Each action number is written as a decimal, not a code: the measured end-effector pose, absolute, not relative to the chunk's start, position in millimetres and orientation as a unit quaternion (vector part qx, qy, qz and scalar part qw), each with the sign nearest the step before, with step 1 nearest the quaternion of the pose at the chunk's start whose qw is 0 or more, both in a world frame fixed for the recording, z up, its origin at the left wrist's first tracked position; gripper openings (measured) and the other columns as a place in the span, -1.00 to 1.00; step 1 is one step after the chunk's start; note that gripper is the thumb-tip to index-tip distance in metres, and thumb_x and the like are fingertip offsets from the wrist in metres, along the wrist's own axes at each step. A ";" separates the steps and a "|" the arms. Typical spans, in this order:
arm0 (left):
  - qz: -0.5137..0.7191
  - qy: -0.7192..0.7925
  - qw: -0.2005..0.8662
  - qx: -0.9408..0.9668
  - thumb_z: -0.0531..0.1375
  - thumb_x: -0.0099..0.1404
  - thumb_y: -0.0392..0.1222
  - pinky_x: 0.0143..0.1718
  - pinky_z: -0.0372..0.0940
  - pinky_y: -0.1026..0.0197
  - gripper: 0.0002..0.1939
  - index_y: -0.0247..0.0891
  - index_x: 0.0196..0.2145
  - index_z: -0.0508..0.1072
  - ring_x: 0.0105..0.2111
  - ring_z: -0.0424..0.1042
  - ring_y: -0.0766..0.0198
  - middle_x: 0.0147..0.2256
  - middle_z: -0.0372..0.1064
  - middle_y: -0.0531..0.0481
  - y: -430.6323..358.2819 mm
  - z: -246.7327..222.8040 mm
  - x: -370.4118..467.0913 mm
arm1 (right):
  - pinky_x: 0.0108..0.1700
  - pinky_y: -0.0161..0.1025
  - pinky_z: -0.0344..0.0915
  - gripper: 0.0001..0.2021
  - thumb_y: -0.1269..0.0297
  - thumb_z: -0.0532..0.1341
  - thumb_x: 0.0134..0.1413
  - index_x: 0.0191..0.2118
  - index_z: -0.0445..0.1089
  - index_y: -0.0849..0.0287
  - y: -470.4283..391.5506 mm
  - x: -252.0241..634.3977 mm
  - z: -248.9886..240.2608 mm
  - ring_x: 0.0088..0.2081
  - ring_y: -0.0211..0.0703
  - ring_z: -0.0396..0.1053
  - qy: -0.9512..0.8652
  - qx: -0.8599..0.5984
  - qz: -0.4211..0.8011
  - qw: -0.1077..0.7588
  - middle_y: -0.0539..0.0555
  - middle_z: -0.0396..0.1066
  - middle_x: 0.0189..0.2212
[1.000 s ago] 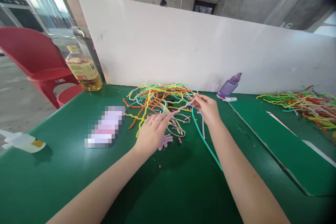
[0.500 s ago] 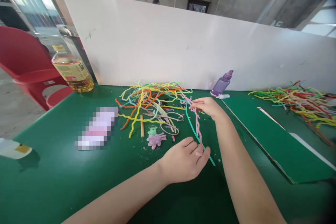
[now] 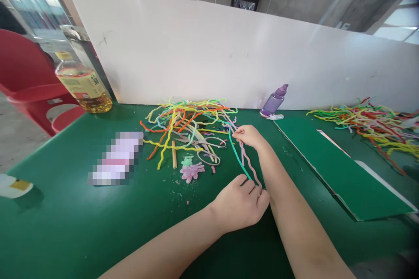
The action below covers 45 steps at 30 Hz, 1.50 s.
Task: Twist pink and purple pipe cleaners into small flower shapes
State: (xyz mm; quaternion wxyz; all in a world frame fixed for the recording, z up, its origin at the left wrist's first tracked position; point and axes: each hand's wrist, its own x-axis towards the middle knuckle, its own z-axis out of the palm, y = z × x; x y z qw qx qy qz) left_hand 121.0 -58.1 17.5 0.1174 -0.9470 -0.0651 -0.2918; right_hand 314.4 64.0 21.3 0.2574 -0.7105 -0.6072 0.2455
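Note:
My left hand (image 3: 245,200) is closed at the lower ends of a wavy pink pipe cleaner (image 3: 249,161) and a teal one (image 3: 238,157). Its curled fingers hide those ends. Farther from me, my right hand (image 3: 249,136) pinches the pink strand near its upper part, where a lilac strand also runs. A tangled pile of colored pipe cleaners (image 3: 176,117) lies just left of my right hand. Scissors (image 3: 199,143) rest partly under it. Nearer me are a lilac fuzzy flower-like shape (image 3: 191,172) and a small mint-green fuzzy piece (image 3: 187,161).
A tan stick (image 3: 174,155) and a pixelated phone-shaped item (image 3: 116,159) lie leftward. An oil bottle (image 3: 83,85) stands at the left edge, a purple bottle (image 3: 274,101) by the white partition (image 3: 196,52). Green boards (image 3: 340,165) and another pile of pipe cleaners (image 3: 369,124) are right.
My left hand has shifted slightly right and its fingers have curled tighter, so the teal end that stuck out past it is hidden. The view has moved a little.

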 end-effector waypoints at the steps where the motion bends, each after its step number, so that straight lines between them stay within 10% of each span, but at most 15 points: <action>1: -0.290 -0.063 0.117 -0.948 -0.05 0.30 -0.40 -0.46 0.11 0.17 -0.80 -0.36 -0.38 0.34 -0.52 0.27 0.27 -0.54 0.28 -0.01 -58.5 15.3 121.2 | -0.55 -0.38 0.15 -0.83 0.22 0.24 -0.08 -0.49 0.45 0.24 65.6 313.1 18.1 -0.61 -0.28 0.31 -0.609 -0.717 0.233 0.245 0.05 0.45 -0.61; 11: -0.302 -0.005 0.093 -0.949 -0.02 0.27 -0.37 -0.61 0.05 0.21 -0.68 -0.32 -0.02 0.29 -0.65 0.18 0.33 -0.59 0.24 0.07 -69.0 31.1 107.1 | -0.55 -0.35 0.12 -0.72 0.11 0.25 -0.10 -0.64 0.45 0.17 69.6 293.1 10.8 -0.64 -0.25 0.29 -0.629 -0.739 0.157 0.182 0.02 0.40 -0.70; 22: -0.400 -0.137 -0.156 -0.893 -0.01 0.20 -0.44 -0.40 0.23 0.20 -0.73 -0.28 -0.17 0.33 -0.55 0.33 0.33 -0.49 0.41 0.02 -60.8 45.5 70.4 | -0.55 -0.38 0.15 -0.70 0.09 0.16 -0.01 -0.45 0.51 0.20 64.1 299.9 26.4 -0.59 -0.24 0.35 -0.613 -0.744 0.149 0.219 0.05 0.46 -0.62; 31: -0.399 -0.249 -0.205 -0.859 0.02 0.22 -0.38 -0.47 0.23 0.23 -0.81 -0.24 -0.32 0.41 -0.53 0.37 0.27 -0.56 0.39 0.02 -40.1 25.4 61.7 | -0.57 -0.33 0.06 -0.74 0.21 0.27 -0.20 -0.75 0.37 0.19 68.2 284.9 15.7 -0.62 -0.20 0.29 -0.599 -0.769 0.136 0.177 0.04 0.31 -0.77; 45: -0.432 -0.295 -0.580 -0.624 -0.06 0.34 -0.24 -0.46 0.25 0.27 -0.83 -0.26 -0.28 0.31 -0.55 0.29 0.37 -0.50 0.24 0.07 -19.4 10.5 62.7 | -0.69 -0.41 -0.07 -0.70 0.10 0.31 -0.19 -0.63 0.32 0.23 37.4 281.4 84.7 -0.72 -0.45 -0.04 -0.574 -0.645 0.386 0.325 -0.10 0.09 -0.76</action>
